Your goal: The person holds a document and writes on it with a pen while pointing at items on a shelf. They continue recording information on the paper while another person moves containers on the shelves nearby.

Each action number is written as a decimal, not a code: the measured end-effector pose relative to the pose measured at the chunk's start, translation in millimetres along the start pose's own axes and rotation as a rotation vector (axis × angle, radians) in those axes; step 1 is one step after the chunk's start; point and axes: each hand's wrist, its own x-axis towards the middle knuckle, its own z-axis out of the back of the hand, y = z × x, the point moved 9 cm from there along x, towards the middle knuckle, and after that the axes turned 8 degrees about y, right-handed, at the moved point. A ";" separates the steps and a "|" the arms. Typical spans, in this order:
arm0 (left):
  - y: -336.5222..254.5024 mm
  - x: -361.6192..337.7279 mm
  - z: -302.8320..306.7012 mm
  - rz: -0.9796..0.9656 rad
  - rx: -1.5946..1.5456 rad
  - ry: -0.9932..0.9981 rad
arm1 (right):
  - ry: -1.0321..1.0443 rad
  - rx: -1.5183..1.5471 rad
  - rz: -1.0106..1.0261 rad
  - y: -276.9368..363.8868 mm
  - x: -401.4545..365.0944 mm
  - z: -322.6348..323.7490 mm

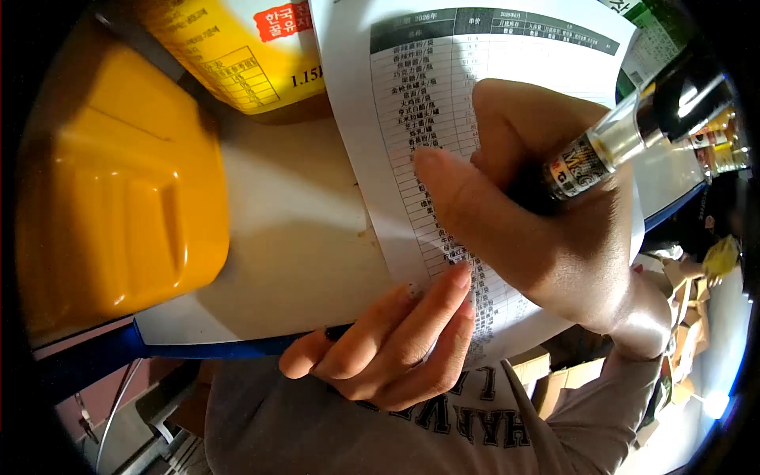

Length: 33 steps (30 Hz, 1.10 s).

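Observation:
A printed paper sheet (356, 142) with a table of Chinese text and a dark header lies on the white tabletop, its lower part reaching past the front edge. Over its right side is my right hand (546, 214), closed around a pen (582, 166) with a clear barrel, a dark upper part and a patterned label. The pen's tip is hidden behind the hand. My left hand (388, 344) is at the sheet's lower left edge, fingers together and bent, their tips pressing on the paper.
A glossy orange-yellow plastic container (119, 198) stands at the left. Behind the table's middle is a yellow package (245, 55) with a red Korean label. A green package (653, 43) is at upper right. Blue edging (237, 348) borders the tabletop (293, 237). Cardboard boxes (689, 332) sit lower right.

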 end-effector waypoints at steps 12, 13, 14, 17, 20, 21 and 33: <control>-0.2 -1.8 -5.7 0.011 -0.055 0.035 | -0.103 0.048 -0.141 -19.0 -7.6 15.0; -0.2 -1.1 -6.5 0.008 -0.067 0.048 | -0.089 0.023 -0.136 -18.2 -7.9 15.7; -0.1 -0.7 -7.0 0.006 -0.080 0.060 | -0.074 -0.002 -0.131 -17.4 -8.1 16.3; -8.3 -2.5 -9.1 -0.175 -0.088 0.099 | -0.056 -0.075 -0.120 -15.2 -9.0 17.3; -7.3 -2.1 -10.3 -0.162 -0.100 0.098 | -0.063 0.086 -0.237 -24.5 -7.4 18.1; -6.6 -2.0 -10.0 -0.163 -0.104 0.087 | -0.064 0.077 -0.271 -24.2 -7.7 18.7; 5.8 -4.1 3.3 -0.051 -0.130 0.099 | -0.108 -0.032 -0.098 -14.3 -6.3 15.8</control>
